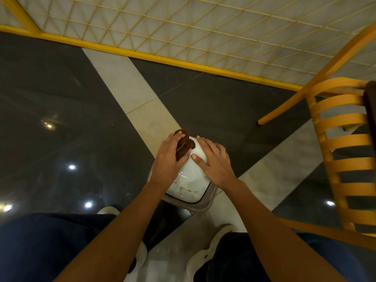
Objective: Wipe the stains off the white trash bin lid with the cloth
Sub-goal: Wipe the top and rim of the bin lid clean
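Head view: the left hand point(169, 157) grips a bunched brown cloth point(184, 144) against the far end of the white trash bin lid point(189, 180) — fingers curled round it. The right hand point(213, 159) lies flat on the lid, fingers straight; brownish stains point(188, 189) show near its close edge — the bin stands on the floor between the person's feet

The white trash bin lid point(188, 180) is domed and glossy, with thin brownish streaks near its closer edge, probably the stains. The brown cloth point(184, 146) is bunched up and pressed against the lid's far left side.

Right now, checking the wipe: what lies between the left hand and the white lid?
The brown cloth, held by the left hand against the lid; the head view shows it.
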### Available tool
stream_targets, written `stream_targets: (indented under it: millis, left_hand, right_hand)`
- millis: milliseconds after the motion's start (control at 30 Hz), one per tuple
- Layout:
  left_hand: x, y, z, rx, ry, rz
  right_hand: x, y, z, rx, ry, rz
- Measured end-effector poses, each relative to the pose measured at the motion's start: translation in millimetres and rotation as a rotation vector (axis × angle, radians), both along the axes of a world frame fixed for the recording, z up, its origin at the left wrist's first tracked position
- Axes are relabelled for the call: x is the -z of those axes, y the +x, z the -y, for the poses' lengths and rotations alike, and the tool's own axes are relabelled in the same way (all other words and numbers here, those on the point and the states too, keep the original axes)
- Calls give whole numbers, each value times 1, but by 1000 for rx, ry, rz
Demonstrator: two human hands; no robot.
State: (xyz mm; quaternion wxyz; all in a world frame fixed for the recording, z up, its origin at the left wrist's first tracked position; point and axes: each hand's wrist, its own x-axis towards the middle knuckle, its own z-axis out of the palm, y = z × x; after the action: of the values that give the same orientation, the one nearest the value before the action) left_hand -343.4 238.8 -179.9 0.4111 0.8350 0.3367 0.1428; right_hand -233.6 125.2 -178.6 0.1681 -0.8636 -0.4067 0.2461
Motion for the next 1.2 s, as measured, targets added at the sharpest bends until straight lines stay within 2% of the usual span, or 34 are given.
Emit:
stream_targets:
  millis: [200,300,533,733,833,1033,1200]
  left_hand:
    - [12,-39,28,-191,-48,129]
    - [16,-47,35,-249,-30,122]
    - [-1,-7,12,-36,57,-20]
    - [32,-70,52,63,173,89]
    - [37,-81,50,81,202,89]
    - [15,-40,21,63,305,-24]
    - [23,-56,39,15,240,76]
  right_hand:
    - [1,6,3,-36,-27,-41]
    - [1,7,2,-46,-23,-43]
    - [5,26,4,-161,-30,-42]
    - [4,24,6,-164,-44,-31]
    - [5,25,4,-165,-49,-16]
    - [5,28,3,-179,-54,-8]
    - [3,28,3,-182,-63,2]
